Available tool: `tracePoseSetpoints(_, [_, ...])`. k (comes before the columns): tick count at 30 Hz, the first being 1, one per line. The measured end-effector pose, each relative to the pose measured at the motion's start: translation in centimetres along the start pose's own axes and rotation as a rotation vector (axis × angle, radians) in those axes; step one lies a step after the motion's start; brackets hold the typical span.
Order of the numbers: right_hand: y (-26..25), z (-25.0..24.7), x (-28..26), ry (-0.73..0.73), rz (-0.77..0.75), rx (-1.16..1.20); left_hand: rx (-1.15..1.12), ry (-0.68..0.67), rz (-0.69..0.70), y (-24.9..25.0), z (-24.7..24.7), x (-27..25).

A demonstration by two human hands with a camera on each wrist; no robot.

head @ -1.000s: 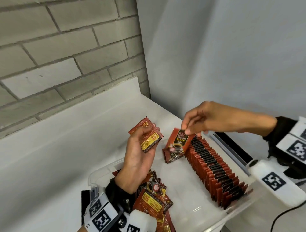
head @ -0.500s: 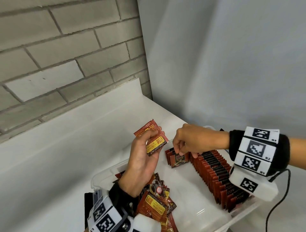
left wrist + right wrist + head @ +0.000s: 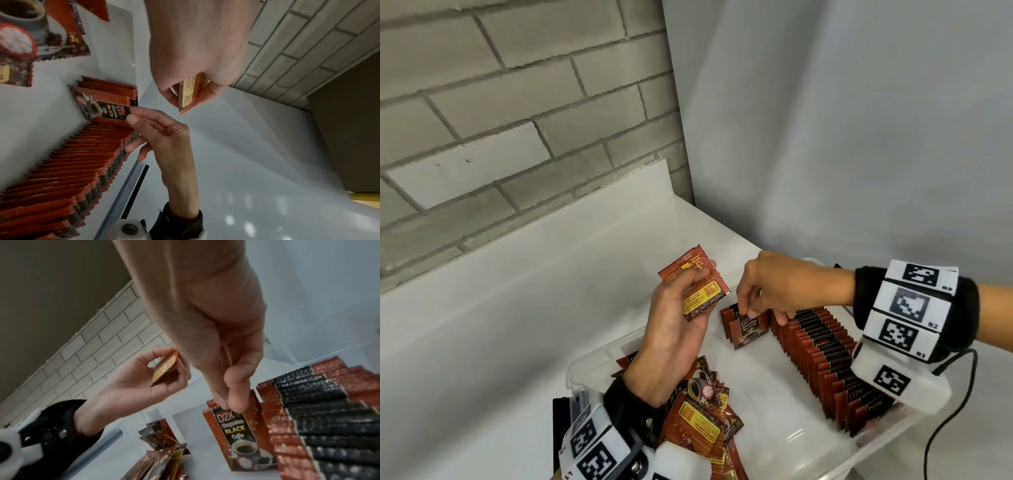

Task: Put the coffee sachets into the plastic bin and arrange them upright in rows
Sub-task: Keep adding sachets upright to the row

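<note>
**Pinching a sachet at the start of a second row**

Pinching the top edge of the front sachet [image 3: 749, 329], the right hand [image 3: 787, 284] uses thumb and index fingertips [image 3: 236, 404] to hold it upright on the bin floor. Label reads "D2X ... BLACK Coffee". A few more sachets stand right behind it, touching, forming a short new row. Other right fingers hang loosely curled, near the top of the long row [image 3: 822, 356].

Long row stands upright along the right side of the plastic bin [image 3: 893, 442], packed tight, running from the far end toward the near wall.

Left hand [image 3: 671, 329] hovers above the bin, palm up, fingers and thumb curled round a small stack of sachets [image 3: 697, 284], yellow back panels showing. Exact count in the stack can't be told.

Loose sachets [image 3: 698, 411] lie in a messy heap at the near left corner of the bin, flat and overlapping, under the left wrist.

Bin sits on a white counter [image 3: 517, 308] against a brick wall [image 3: 517, 102].
</note>
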State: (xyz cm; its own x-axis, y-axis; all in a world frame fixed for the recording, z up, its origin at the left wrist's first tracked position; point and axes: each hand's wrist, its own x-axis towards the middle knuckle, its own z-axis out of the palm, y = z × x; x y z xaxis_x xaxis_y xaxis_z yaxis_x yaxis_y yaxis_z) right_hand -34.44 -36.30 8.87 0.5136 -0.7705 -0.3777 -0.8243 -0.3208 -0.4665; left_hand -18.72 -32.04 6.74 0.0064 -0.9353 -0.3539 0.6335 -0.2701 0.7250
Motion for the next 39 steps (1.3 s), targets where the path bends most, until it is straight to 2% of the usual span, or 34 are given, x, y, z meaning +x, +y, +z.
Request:
tracePoseSetpoints(9, [0.7,-2.1,-1.4,0.099,0.022,0.228,-0.039,-0.019,0.020,-0.1,0.2,0.0])
tracePoseSetpoints(14, [0.3,-2.9,-3.3,0.187,-0.047,0.546,0.028,-0.078,0.006,-0.1,0.3,-0.2])
tracePoseSetpoints(17, [-0.3,-1.9,-3.7,0.181,-0.076,0.667,0.113,-0.151,0.003,0.0,0.4,-0.5])
tracePoseSetpoints(20, [-0.7,-0.7,-3.6,0.192,-0.114,0.683,0.173,-0.217,0.011,0.1,0.5,-0.8])
tracePoseSetpoints(26, [-0.8,-1.0,-4.3,0.326,-0.184,0.640,0.136,-0.324,-0.020,0.1,0.4,-0.8])
tracePoseSetpoints(30, [-0.5,-2.3,-5.2,0.472,-0.267,0.583,-0.048,-0.345,-0.158,-0.1,0.0,-0.2])
tracePoseSetpoints(32, [-0.1,-2.7,-5.5,0.513,-0.320,0.547,-0.050,-0.316,-0.207,0.0,0.1,-0.1])
tracePoseSetpoints(36, [0.5,-2.7,-5.8,0.480,-0.375,0.492,0.062,-0.293,-0.192,0.1,0.4,-0.5])
tracePoseSetpoints(39, [0.9,-2.6,-5.9,0.460,-0.352,0.465,0.179,-0.305,-0.141,-0.1,0.4,-0.5])
